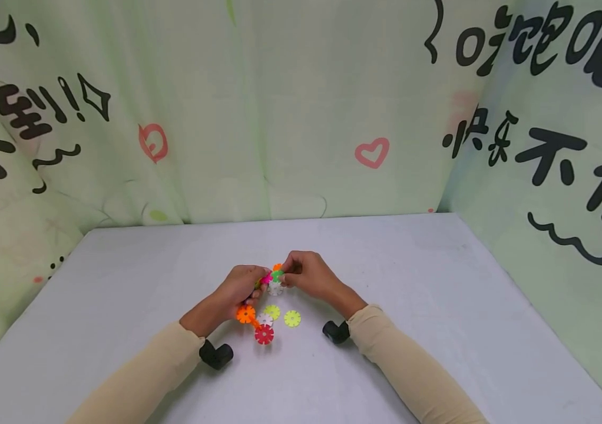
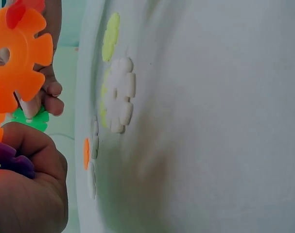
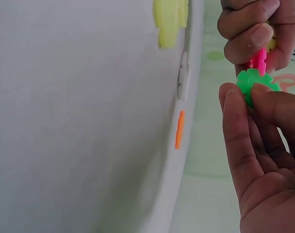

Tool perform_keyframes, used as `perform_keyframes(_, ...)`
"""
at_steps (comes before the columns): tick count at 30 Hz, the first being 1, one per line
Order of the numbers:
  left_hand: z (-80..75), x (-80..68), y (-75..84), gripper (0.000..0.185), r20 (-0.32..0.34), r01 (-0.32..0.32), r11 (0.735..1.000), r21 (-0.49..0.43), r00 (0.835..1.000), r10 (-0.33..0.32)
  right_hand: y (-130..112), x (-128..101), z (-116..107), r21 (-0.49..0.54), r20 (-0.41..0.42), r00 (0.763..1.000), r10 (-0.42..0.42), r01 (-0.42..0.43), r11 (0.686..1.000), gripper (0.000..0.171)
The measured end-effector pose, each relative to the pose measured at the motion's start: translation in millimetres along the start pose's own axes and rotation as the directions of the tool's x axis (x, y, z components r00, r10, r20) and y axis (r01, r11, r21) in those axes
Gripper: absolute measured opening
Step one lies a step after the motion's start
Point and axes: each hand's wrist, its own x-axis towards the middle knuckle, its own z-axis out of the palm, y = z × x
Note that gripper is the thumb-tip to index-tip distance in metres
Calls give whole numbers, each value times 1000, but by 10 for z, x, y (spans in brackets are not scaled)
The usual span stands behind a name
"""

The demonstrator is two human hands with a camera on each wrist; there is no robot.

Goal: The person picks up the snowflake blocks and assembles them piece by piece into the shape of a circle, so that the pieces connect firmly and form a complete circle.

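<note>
Green disc [image 1: 277,275] — pinched against pink disc [image 1: 266,279]

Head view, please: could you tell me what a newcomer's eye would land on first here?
Probably the two hands meeting at the table's middle: the left hand holds a cluster of bright snowflake discs, and the right hand pinches a green disc against it. Just in front lie loose discs, including a red disc and a yellow disc, on the grey table.

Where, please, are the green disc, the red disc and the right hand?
green disc [image 3: 254,82], right wrist view, toothed face.
red disc [image 1: 264,334], head view, centre.
right hand [image 1: 308,275], head view, back of hand.
</note>
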Motion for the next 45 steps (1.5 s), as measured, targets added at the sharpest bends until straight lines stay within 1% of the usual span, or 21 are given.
perform_keyframes(3, 15, 10, 24, 30, -16, -4, 1000, 11, 1000, 4, -30, 2, -6, -10, -10, 1000, -7, 7, 1000, 9)
perform_keyframes(6, 38, 38, 46, 28, -35, 10, 1000, 4, 999, -10, -42, 6, -11, -34, -24, 1000, -8, 7, 999, 9)
perform_keyframes(9, 60, 73, 67, 27, -42, 21, 1000, -15, 999, -21, -46, 12, -14, -60, -51, 999, -4, 1, 998, 8)
perform_keyframes(12, 73, 78, 80, 27, -34, 28, 999, -33, 999, -29, -62, 15, -15, -68, -59, 998, -13, 9, 998, 7)
perform_keyframes(17, 82, 42, 55, 30, -18, 47, 998, -42, 999, -48, -45, 5, -13, -61, -22, 999, -27, 26, 998, 8)
perform_keyframes(21, 122, 33, 65, 33, 6, 60, 996, -67, 998, -59, 6, -8, -48, -15, -38, 999, -16, 15, 1000, 8)
perform_keyframes(23, 146, 36, 82, 33, -2, 67, 995, -74, 998, -68, 31, -4, -70, 15, -45, 999, -20, 21, 1000, 7)
perform_keyframes(25, 151, 43, 92, 33, -22, 72, 994, -79, 997, -74, 42, 5, -91, 24, -42, 999, -33, 34, 999, 7)
perform_keyframes(28, 141, 37, 105, 33, -54, 71, 993, -91, 996, -77, 51, 27, -118, -9, -41, 998, -51, 51, 999, 9)
perform_keyframes(31, 117, 31, 103, 34, -50, 60, 991, -117, 997, -66, 47, 42, -149, -68, -40, 997, -65, 62, 996, 15)
perform_keyframes(34, 85, 28, 91, 35, -24, 62, 982, -179, 997, -68, 60, 59, -169, -109, -23, 999, -33, 30, 994, 18)
perform_keyframes(36, 63, 24, 84, 35, -1, 69, 972, -224, 998, -71, 73, 76, -177, -139, -7, 1000, 9, -10, 990, 17)
perform_keyframes(39, 38, 10, 85, 35, 26, 72, 962, -262, 997, -68, 105, 119, -187, -180, 5, 998, 57, -55, 982, 16)
perform_keyframes(41, 23, -5, 94, 35, 30, 77, 959, -274, 997, -72, 120, 156, -193, -194, 12, 997, 75, -72, 978, 17)
perform_keyframes(45, -12, -31, 110, 39, 13, 89, 948, -304, 996, -90, 141, 247, -195, -192, 24, 994, 108, -101, 976, 19)
